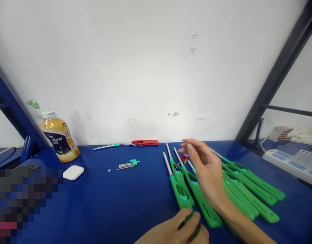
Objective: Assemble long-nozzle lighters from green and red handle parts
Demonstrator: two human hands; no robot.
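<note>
In the head view my right hand (209,169) pinches a small screwdriver (184,156) with a red and clear handle. Its thin shaft slants down left, and the tip meets the front end of a green long-necked lighter (175,186), where the metal tube joins the body. My left hand (178,228) has its fingers curled over the rear of that same lighter on the blue table (115,206). Several other green lighters (250,196) lie side by side to the right, partly behind my right hand and forearm.
A clear gas tank with a turquoise top (128,165) lies left of the lighters. Against the wall are a red lighter casing (145,142) and a loose metal tube (105,147). A yellow drink bottle (61,137) and a white case (74,172) stand left; a power strip (290,162) is at right.
</note>
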